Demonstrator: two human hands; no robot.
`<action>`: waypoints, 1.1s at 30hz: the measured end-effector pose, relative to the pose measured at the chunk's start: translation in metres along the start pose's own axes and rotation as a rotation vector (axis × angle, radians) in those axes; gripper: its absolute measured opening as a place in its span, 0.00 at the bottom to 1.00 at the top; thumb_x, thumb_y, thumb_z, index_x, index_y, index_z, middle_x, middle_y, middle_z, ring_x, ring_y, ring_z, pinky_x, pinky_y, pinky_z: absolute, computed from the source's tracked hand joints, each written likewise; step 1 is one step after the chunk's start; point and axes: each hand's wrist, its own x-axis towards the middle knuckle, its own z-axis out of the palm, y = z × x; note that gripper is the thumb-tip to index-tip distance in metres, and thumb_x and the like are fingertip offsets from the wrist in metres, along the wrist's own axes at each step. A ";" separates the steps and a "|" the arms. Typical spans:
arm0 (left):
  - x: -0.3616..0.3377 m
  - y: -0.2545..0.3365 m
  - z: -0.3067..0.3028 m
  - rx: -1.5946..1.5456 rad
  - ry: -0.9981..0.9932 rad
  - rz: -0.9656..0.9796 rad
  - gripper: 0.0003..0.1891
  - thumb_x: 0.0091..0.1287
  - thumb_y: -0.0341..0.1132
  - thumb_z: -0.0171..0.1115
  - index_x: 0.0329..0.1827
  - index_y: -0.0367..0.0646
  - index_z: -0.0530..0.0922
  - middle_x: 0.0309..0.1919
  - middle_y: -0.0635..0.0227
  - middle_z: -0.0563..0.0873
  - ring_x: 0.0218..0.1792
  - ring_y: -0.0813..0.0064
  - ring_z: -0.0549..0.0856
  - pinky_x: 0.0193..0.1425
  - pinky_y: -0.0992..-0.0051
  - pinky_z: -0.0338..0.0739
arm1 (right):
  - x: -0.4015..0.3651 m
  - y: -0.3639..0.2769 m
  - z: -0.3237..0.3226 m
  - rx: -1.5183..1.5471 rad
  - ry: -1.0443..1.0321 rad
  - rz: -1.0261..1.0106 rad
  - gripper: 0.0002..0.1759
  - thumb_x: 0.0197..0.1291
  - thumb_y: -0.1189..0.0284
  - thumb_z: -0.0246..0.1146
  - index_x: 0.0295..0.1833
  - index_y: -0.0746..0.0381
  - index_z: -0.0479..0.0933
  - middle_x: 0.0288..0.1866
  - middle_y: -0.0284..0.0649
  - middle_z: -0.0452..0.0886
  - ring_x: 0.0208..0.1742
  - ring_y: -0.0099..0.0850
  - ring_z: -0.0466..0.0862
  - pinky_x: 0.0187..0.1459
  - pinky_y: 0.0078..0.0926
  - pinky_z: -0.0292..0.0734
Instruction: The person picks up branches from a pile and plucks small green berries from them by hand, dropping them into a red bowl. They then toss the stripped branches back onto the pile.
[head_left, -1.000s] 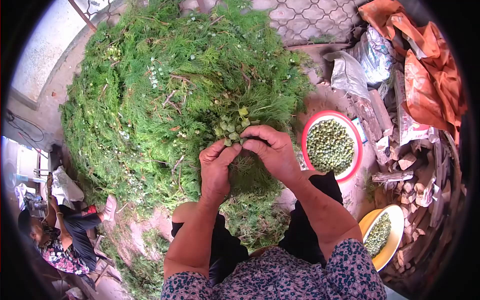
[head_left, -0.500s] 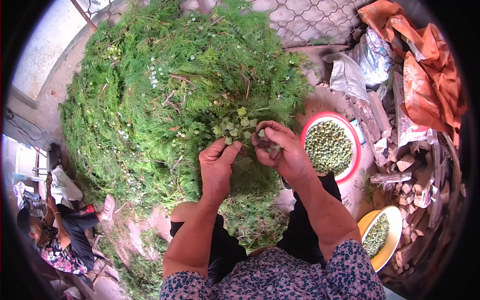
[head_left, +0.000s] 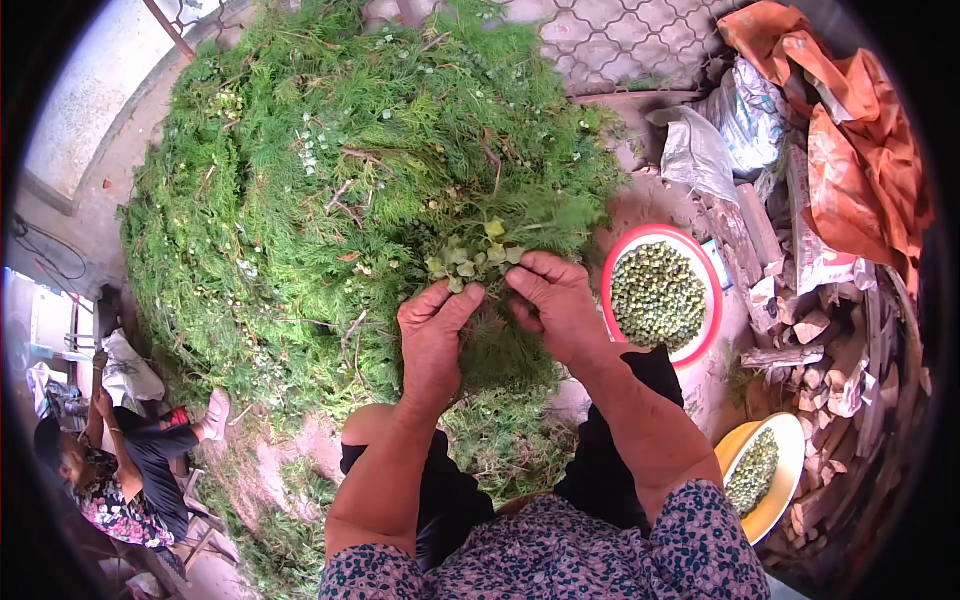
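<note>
A leafy evergreen sprig with pale green cones [head_left: 465, 264] is held over the big heap of cut branches [head_left: 290, 200]. My left hand [head_left: 434, 335] is closed on the sprig, thumb and forefinger pinching it just below the cone cluster. On the cluster's right side, my right hand [head_left: 556, 300] is closed, its thumb and forefinger together at a cone. Its other fingers curl under, so whether loose cones lie in the palm cannot be seen. A red-rimmed basin [head_left: 714, 290] of picked green cones stands right of my right hand.
A yellow basin [head_left: 790, 480] with more cones sits at lower right. Split firewood [head_left: 815, 400], sacks [head_left: 700, 150] and an orange cloth [head_left: 860, 150] line the right side. Another person [head_left: 125, 470] sits at lower left. Wire mesh [head_left: 620, 45] stands behind the heap.
My right hand has turned over and come in against the cluster. Cones visible in its curled fingers before are now hidden. My left hand stays nearly in place.
</note>
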 end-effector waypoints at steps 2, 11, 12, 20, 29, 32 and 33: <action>-0.002 -0.001 0.001 -0.036 -0.009 -0.047 0.05 0.60 0.27 0.63 0.36 0.35 0.81 0.27 0.73 0.83 0.27 0.86 0.77 0.32 0.84 0.70 | 0.002 0.003 -0.001 0.047 0.063 0.006 0.04 0.60 0.74 0.61 0.37 0.65 0.75 0.26 0.30 0.74 0.19 0.17 0.68 0.16 0.14 0.57; 0.001 0.003 -0.003 0.085 0.039 0.108 0.04 0.58 0.28 0.64 0.35 0.38 0.82 0.24 0.68 0.83 0.25 0.81 0.79 0.32 0.81 0.73 | 0.010 -0.013 -0.015 0.324 0.192 -0.027 0.03 0.62 0.76 0.56 0.38 0.64 0.70 0.29 0.36 0.73 0.21 0.21 0.70 0.17 0.18 0.59; 0.002 0.003 -0.004 0.079 0.041 0.099 0.04 0.58 0.28 0.65 0.34 0.37 0.82 0.24 0.68 0.83 0.25 0.81 0.79 0.32 0.81 0.73 | 0.008 -0.013 -0.015 0.327 0.193 -0.028 0.03 0.62 0.76 0.56 0.38 0.64 0.70 0.29 0.36 0.73 0.21 0.21 0.70 0.17 0.18 0.59; 0.000 -0.003 -0.005 0.225 -0.023 0.161 0.03 0.58 0.28 0.65 0.29 0.37 0.82 0.21 0.72 0.81 0.22 0.86 0.75 0.26 0.83 0.69 | -0.004 -0.011 -0.006 -0.376 0.123 -0.511 0.10 0.58 0.76 0.62 0.45 0.66 0.79 0.35 0.34 0.76 0.27 0.16 0.73 0.22 0.13 0.67; -0.007 0.007 0.000 0.361 -0.118 0.086 0.05 0.60 0.27 0.62 0.33 0.34 0.81 0.26 0.73 0.81 0.28 0.86 0.76 0.33 0.84 0.69 | 0.008 0.001 -0.012 -0.569 0.004 -0.601 0.13 0.52 0.76 0.67 0.44 0.66 0.78 0.35 0.34 0.76 0.27 0.20 0.73 0.24 0.13 0.67; -0.008 0.007 0.004 0.363 -0.157 0.090 0.05 0.60 0.27 0.62 0.31 0.33 0.81 0.24 0.74 0.80 0.27 0.87 0.74 0.32 0.85 0.67 | 0.002 -0.005 -0.008 -0.283 0.031 -0.354 0.11 0.53 0.75 0.66 0.42 0.65 0.78 0.28 0.32 0.75 0.22 0.19 0.70 0.21 0.14 0.63; -0.009 0.006 0.005 0.398 -0.160 0.097 0.05 0.60 0.27 0.62 0.30 0.34 0.81 0.23 0.75 0.79 0.26 0.88 0.72 0.31 0.85 0.66 | -0.001 -0.008 -0.009 -0.044 0.042 -0.127 0.09 0.55 0.74 0.65 0.41 0.64 0.78 0.23 0.31 0.73 0.19 0.19 0.68 0.20 0.14 0.61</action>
